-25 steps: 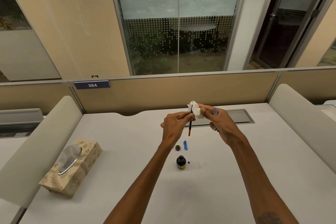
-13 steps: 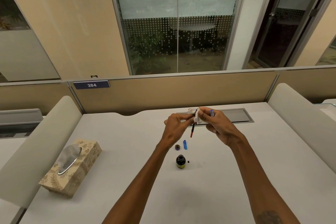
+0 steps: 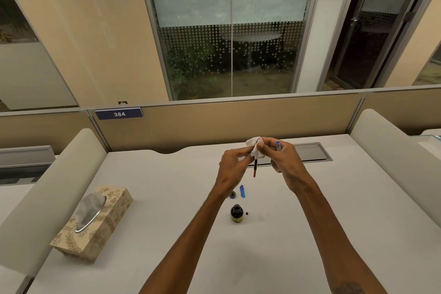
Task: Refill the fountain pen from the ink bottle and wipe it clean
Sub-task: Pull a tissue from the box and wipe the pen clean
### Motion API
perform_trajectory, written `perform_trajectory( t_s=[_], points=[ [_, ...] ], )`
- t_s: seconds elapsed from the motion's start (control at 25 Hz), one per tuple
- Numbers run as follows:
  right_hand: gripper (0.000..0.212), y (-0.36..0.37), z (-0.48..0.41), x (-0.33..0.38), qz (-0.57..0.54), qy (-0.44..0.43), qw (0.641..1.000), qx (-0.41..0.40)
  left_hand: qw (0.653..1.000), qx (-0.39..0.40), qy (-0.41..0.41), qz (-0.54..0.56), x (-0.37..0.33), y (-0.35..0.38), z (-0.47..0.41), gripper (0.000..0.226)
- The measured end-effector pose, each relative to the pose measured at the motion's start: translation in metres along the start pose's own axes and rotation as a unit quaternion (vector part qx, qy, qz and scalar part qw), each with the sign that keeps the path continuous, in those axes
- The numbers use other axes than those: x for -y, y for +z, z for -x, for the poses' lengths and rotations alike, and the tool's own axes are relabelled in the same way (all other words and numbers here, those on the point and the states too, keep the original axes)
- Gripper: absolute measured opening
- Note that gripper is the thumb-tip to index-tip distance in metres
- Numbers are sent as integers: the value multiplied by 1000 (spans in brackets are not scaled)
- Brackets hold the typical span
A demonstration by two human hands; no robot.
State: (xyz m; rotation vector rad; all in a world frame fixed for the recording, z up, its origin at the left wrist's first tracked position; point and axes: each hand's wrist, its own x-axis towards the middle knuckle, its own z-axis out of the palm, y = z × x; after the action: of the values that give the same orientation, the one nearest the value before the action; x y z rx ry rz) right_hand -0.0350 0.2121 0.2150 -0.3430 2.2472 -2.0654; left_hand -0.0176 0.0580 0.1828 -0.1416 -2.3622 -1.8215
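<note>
Since a second ago your hands have sunk slightly toward the worktop (image 3: 167, 222), and the white tissue (image 3: 254, 144), then puffed up above your fingers, is now bunched tighter. The fountain pen (image 3: 255, 169) has swung a little to the right.

Your left hand (image 3: 232, 169) is curled, its fingertips pinched together at the tissue's left edge; what lies between them is hidden. Your right hand (image 3: 284, 164) is also curled, with thumb and forefinger pinching the tissue around the pen's upper end. A small blue piece (image 3: 278, 145) sticks up between its other fingers.

The pen shows as a thin dark rod with a red lower end, hanging down from the tissue, held in the air above the worktop.

Below your hands, on the worktop, stands the open ink bottle (image 3: 236, 213). Its cap (image 3: 232, 195) and a blue pen part (image 3: 242, 191) lie just beyond it. A patterned tissue box (image 3: 95, 222) sits well apart on your left.
</note>
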Motion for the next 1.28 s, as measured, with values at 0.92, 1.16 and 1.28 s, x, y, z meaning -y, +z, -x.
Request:
perform_trajectory(
  t_s=[0.92, 1.16, 1.28],
  points=[
    [11, -1, 1, 5, 38, -44, 998, 7, 988, 13, 12, -155, -9, -4, -5, 26],
    [12, 1, 2, 8, 3, -46, 999, -18, 999, -11, -7, -48, -6, -3, -2, 39],
    [9, 6, 2, 6, -3, -46, 998, -40, 999, -37, -24, -11, -7, -1, -5, 39]
  ],
)
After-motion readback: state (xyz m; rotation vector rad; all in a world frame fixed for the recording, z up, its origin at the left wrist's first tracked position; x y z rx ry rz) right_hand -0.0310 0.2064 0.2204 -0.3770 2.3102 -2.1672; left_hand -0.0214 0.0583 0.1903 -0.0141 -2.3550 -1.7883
